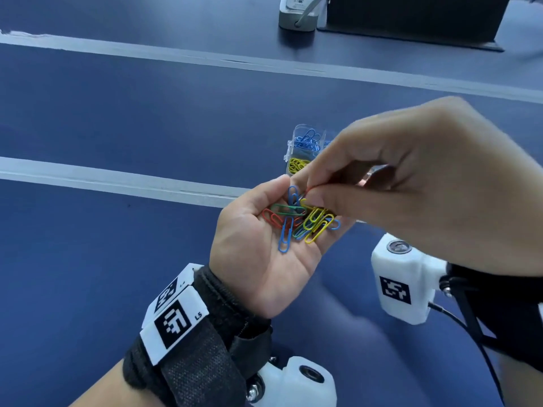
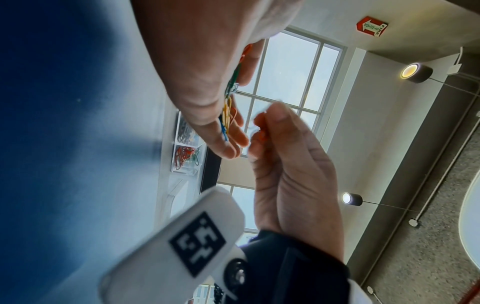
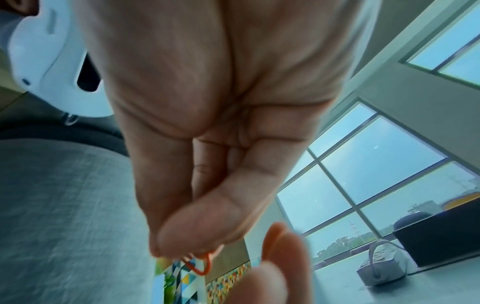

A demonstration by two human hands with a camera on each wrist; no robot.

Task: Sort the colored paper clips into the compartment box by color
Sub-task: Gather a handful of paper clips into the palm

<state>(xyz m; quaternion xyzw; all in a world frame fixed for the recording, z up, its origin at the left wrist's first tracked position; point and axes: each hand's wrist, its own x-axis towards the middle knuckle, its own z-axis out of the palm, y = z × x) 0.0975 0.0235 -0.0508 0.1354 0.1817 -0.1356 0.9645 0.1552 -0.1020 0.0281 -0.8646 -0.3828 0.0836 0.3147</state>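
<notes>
My left hand [image 1: 258,259] is held palm up above the blue table, carrying a loose pile of paper clips [image 1: 296,223] in blue, yellow, green and red. Its fingers are mostly hidden behind my right hand [image 1: 426,177], which comes in from the right. The right thumb and forefinger pinch one red clip [image 1: 311,188] just above the pile; its loop sticks out below the thumb [image 3: 201,265]. Beyond the hands stands the clear compartment box [image 1: 289,151], with blue clips in the far cell and yellow clips in the one nearer me. A further cell holds red clips [image 2: 183,157].
Two pale tape strips [image 1: 117,177] cross the blue table [image 1: 117,113]. At the far edge stand a grey-white device [image 1: 298,16] and a dark flat case [image 1: 411,19]. White camera housings [image 1: 402,283] sit at both wrists.
</notes>
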